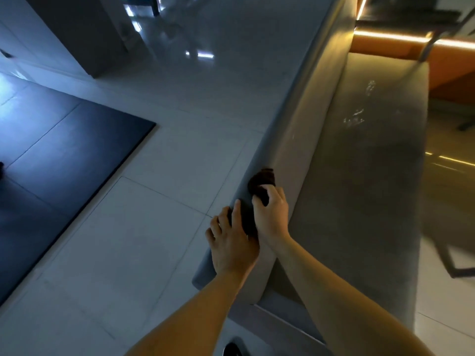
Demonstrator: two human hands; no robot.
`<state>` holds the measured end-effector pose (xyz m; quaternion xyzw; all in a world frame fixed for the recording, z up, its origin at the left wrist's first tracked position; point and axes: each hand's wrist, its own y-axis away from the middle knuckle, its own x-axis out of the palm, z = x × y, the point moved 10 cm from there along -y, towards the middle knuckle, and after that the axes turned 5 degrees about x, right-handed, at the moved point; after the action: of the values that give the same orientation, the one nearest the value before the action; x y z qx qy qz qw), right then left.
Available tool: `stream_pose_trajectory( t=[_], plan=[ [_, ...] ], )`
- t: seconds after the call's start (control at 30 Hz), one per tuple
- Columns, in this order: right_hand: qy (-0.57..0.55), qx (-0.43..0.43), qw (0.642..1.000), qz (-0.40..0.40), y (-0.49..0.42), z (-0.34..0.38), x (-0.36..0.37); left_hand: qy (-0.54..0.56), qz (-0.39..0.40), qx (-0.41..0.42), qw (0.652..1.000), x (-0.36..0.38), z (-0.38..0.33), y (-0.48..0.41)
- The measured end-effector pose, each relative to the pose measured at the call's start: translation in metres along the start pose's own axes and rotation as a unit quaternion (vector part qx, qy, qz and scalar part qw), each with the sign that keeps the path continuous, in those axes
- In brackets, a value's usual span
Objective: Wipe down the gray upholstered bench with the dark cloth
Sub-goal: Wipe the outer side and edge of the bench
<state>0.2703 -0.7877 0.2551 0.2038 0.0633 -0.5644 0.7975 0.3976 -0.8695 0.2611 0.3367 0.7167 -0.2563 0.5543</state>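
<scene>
Starting at the edges: the gray upholstered bench [359, 188] runs from the near bottom away to the upper right. Its raised, rounded ridge [298, 119] forms the left edge and drops straight to the pale tiled floor [154, 214]. That floor lies open along the whole left side. A dark mat [64, 155] sits well apart from the bench, and a dark cabinet [84, 34] stands farther off. Ahead of your hands the ridge is bare to the far end. On the right, the flat seat ends at a straight edge with a dark metal frame [457, 263] near it. An orange panel [385, 48] with a lit strip closes off the far end.

Count:
- One bench.
- One dark cloth [262, 181].
- Two hands.
- Two patches of pale smears [356, 119] on the seat, well ahead of the cloth.

The cloth lies bunched on top of the ridge, near its left edge. Your right hand [271, 214] grips it, fingers curled round the bunch. Your left hand [231, 242] rests just beside the right. Its fingers are spread and fairly straight, laid over the trailing part of the cloth and the ridge's outer edge. Its thumb is hidden.
</scene>
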Motion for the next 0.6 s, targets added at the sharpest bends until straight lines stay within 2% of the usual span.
stream_pose_trajectory(
  t=[0.1, 0.17, 0.3, 0.4, 0.5, 0.6],
  plan=[
    [-0.041, 0.066, 0.997, 0.013, 0.025, -0.021, 0.006, 0.02, 0.032, 0.019, 0.999, 0.003, 0.002, 0.0],
    [-0.025, 0.071, 0.997, 0.012, 0.029, -0.019, 0.006, 0.032, 0.062, 0.032, 0.997, 0.006, 0.002, 0.001],
    [0.0, 0.032, 0.999, -0.037, 0.007, 0.008, 0.0, 0.044, 0.036, 0.043, 0.997, 0.002, 0.005, 0.001],
    [-0.013, 0.055, 0.995, -0.076, -0.014, 0.02, -0.002, 0.07, 0.027, 0.051, 0.996, 0.002, 0.006, 0.0],
    [0.009, 0.06, 0.996, -0.069, -0.001, 0.015, 0.007, 0.086, 0.028, 0.05, 0.995, 0.002, 0.008, 0.0],
    [-0.029, 0.079, 0.995, -0.054, 0.037, -0.005, 0.008, 0.095, 0.027, 0.06, 0.993, 0.004, 0.009, 0.0]
  ],
)
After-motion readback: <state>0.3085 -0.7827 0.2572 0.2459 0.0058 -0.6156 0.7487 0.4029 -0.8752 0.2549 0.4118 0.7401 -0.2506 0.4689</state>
